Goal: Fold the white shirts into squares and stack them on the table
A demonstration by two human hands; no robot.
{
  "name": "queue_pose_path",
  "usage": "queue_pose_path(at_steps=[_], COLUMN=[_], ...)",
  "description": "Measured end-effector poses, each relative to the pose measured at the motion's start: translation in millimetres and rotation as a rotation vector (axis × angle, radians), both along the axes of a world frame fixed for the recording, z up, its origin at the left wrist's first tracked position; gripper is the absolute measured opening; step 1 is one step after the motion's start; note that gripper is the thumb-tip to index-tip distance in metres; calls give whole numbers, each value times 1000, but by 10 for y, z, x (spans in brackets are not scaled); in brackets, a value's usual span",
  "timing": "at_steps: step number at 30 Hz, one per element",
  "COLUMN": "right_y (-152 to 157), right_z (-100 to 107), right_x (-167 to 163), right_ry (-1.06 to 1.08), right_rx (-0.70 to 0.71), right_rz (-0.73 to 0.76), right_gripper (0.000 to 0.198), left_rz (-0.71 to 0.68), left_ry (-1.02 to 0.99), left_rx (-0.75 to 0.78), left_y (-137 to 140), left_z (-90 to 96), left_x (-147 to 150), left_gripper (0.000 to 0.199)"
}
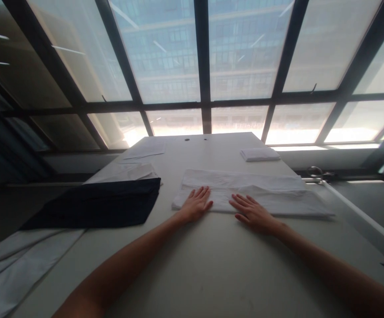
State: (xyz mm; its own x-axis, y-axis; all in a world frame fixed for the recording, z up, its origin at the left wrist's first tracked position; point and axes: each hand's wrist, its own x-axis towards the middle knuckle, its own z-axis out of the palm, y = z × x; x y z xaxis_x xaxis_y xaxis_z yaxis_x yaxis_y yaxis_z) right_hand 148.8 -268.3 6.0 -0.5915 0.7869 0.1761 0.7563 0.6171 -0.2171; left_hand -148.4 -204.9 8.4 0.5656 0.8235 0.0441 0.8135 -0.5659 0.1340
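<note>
The folded white cloth (278,203) lies flat on the worktop (195,274), lengthwise from 9 to 3 o'clock; a dark cloth (99,203) lies apart at 9 o'clock. Left hand (195,205) (8 o'clock) and right hand (251,214) (6 o'clock) press the white cloth's near edge, fingers extended, gripping nothing. Expect light, limp, easily creased fabric; grasp all layers at both ends.

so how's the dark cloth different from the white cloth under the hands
Colour: the dark cloth is navy to near black, while the other is a white cloth.
Contact: the left hand and right hand rest on the white cloth; neither touches the dark cloth.
Place: the dark cloth is off to the left, the white cloth in front of the person.
Both lie spread low.
</note>
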Motion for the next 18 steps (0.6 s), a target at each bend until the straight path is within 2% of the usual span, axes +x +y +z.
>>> queue_pose_path(at_steps=[5, 10, 12, 14, 16, 18], right_y=[-133, -238, -203, -102, 49, 216], right_z=[-54, -86, -64, -21, 21, 34], right_x=[215, 329, 335, 315, 268, 204], right_ry=[46, 74, 100, 134, 140, 98], right_rx=[0, -22, -41, -20, 41, 83], right_rz=[-78, -114, -122, -180, -290, -403], right_gripper=[57, 61, 59, 57, 57, 56], left_rz=[171, 292, 334, 317, 204, 6], left_ry=[78, 149, 174, 157, 83, -13], left_rx=[24, 0, 2, 48, 102, 87], left_y=[-131, -221, -216, -192, -150, -82], left_z=[31, 76, 128, 207, 291, 343], left_x=[-450, -615, -544, -351, -29, 381], left_gripper=[72, 77, 77, 75, 70, 62])
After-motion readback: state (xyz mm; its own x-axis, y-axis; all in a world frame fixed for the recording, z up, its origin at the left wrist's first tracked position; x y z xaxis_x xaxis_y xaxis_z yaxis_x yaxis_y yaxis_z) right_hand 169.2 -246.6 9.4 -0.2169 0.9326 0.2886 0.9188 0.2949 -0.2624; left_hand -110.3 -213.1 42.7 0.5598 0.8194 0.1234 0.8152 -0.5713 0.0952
